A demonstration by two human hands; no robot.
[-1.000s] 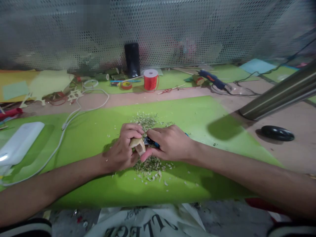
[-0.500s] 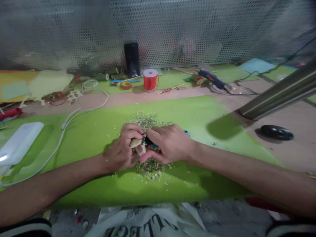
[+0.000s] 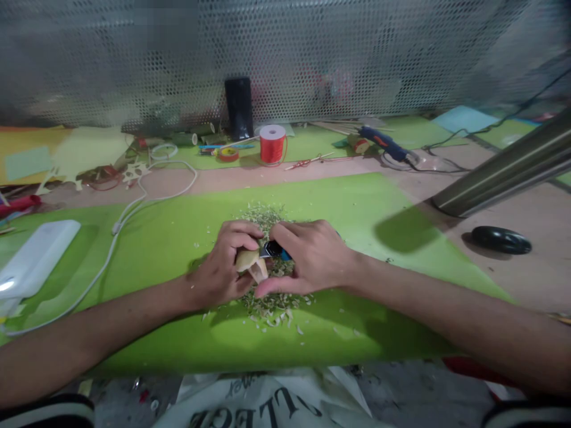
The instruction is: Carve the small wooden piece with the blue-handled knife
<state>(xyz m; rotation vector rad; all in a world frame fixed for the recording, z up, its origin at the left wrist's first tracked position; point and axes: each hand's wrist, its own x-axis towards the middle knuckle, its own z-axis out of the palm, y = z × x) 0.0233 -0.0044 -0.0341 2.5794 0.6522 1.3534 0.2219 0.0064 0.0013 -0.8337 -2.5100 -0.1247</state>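
Observation:
My left hand (image 3: 227, 261) is closed around a small pale carved piece (image 3: 248, 260), which looks like wood or bamboo with a rounded, mushroom-like cap. In my right hand (image 3: 314, 258) is a blue and black utility knife (image 3: 273, 249), its blade pointing left at the top edge of the piece. My right thumb stretches out below, near the lower part of the piece. Shavings (image 3: 267, 306) lie in a loose pile under and around both hands on the green mat (image 3: 169, 238). Most of the knife's handle is hidden by my right hand.
Behind the mat stand a red thread spool (image 3: 272, 145), a black phone (image 3: 239, 108), a tape roll (image 3: 228, 154) and a blue glue gun (image 3: 382, 142). A white power bank (image 3: 40, 255) with cable lies left. A metal post (image 3: 499, 172) and black oval object (image 3: 500, 239) are right.
My right hand has tilted and the knife blade has come up off the piece's lower part, showing more of it. My left hand keeps its hold and has barely shifted.

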